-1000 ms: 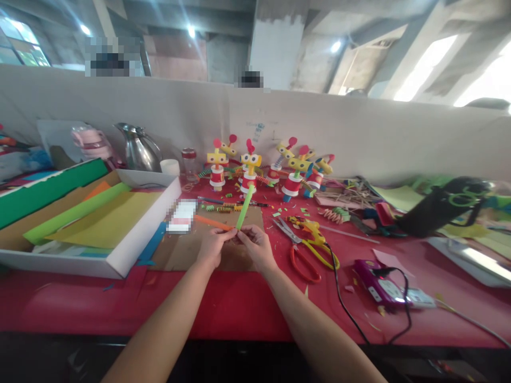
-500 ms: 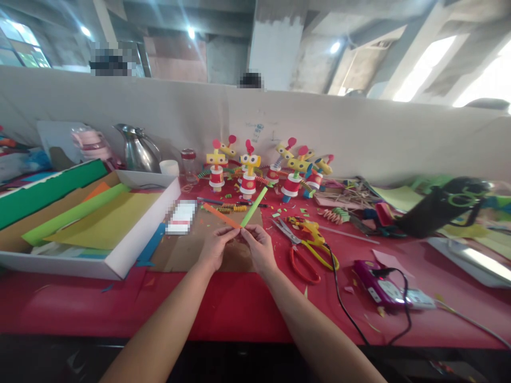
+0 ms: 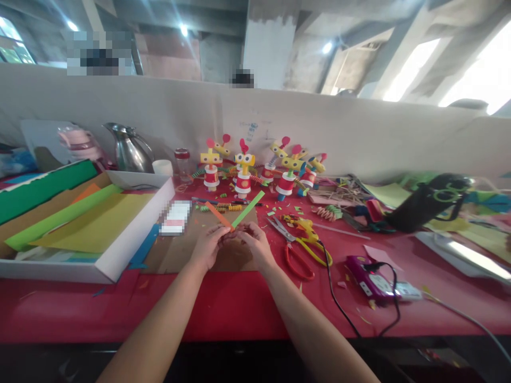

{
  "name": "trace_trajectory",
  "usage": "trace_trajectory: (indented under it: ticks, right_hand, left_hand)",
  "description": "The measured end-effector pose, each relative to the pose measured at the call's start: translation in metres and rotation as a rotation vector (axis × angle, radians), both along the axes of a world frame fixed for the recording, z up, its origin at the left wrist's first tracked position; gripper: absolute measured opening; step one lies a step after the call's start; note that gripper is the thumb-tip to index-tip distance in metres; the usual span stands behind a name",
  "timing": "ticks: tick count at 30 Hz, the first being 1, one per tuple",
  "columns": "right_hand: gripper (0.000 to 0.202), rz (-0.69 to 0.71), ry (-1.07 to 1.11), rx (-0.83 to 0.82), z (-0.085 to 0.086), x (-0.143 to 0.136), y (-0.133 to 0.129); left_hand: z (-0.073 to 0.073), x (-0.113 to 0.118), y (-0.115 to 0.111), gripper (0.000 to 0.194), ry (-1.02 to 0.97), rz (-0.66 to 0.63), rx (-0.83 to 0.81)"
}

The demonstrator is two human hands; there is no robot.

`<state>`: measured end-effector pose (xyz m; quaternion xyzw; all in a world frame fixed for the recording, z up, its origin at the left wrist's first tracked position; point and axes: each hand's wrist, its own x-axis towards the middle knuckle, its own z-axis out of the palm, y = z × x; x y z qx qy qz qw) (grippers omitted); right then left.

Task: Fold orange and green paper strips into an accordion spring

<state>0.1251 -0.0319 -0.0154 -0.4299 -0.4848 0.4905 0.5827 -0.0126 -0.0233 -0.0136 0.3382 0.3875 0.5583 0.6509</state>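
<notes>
An orange paper strip (image 3: pixel 217 214) and a green paper strip (image 3: pixel 249 208) meet at my fingertips and spread away in a V. My left hand (image 3: pixel 208 246) pinches the strips where they join. Close against it, my right hand (image 3: pixel 255 243) has thumb and finger on the same joint, its other fingers curled. The fingers partly hide the joint. Both hands are above a brown cardboard sheet (image 3: pixel 171 255). Beyond them lie folded paper springs (image 3: pixel 223 208) and pens. Scissors (image 3: pixel 291 242) with one red and one yellow handle lie open right of my right hand.
Several paper-cup figures (image 3: pixel 243 181) stand at the back. On the left is a white box (image 3: pixel 138 223) of coloured paper, near a steel jug (image 3: pixel 128 149). Rightward are a yellow glue gun (image 3: pixel 305 231), a purple power strip (image 3: pixel 369 282) with cords, and a black bottle (image 3: pixel 429 205).
The view has turned slightly right. The orange strip stands steeper and shows less length. My right hand's fingers have shifted and curled at the joint.
</notes>
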Motion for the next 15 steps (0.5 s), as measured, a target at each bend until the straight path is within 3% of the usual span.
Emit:
trace_trajectory:
  ticks: [8,15]
  right_hand:
    - [0.025,0.145,-0.083,0.087,-0.007,0.003,0.006]
    - [0.017,0.022,-0.245,0.230,-0.021,0.002,0.012]
  left_hand:
    - [0.006,-0.003,-0.003,0.013,-0.057,-0.073,-0.107]
    - [0.005,-0.004,-0.003,0.010,-0.124,-0.097,-0.199]
